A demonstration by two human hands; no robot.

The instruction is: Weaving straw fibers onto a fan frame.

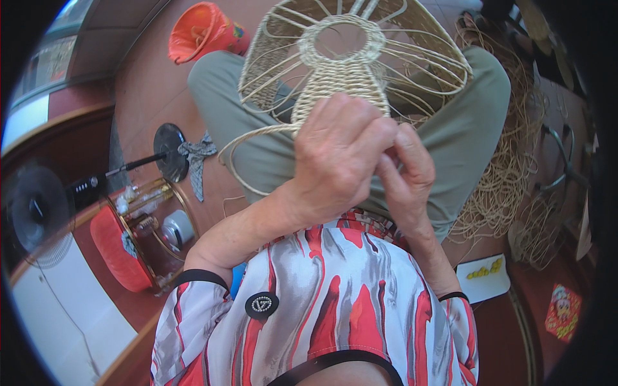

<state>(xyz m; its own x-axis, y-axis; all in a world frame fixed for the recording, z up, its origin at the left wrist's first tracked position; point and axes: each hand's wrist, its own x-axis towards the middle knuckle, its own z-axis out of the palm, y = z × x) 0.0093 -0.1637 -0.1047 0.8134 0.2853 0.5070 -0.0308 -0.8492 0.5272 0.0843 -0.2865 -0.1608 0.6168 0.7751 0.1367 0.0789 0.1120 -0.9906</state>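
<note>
A half-woven basket of pale, twisted cord (338,82) lies across my lap, with a ring-shaped opening, a tightly woven neck and loose spokes fanning out to a wide rim. My left hand (338,149) is closed over the near end of the woven neck, back of the hand up. Beside it, touching its fingertips, my right hand (408,169) has thumb and fingers bent together; whatever lies between them is hidden. A loop of twisted cord (256,132) runs out leftward from the neck and curls back over my left thigh.
An orange-red bucket (205,34) stands beyond my left knee. At left are a standing fan (38,207), its round base (170,152) with a cloth (197,154), and a cart (159,227). Tangled cord (502,188) covers the floor at right, near a white tray (484,280) and metal legs (560,159).
</note>
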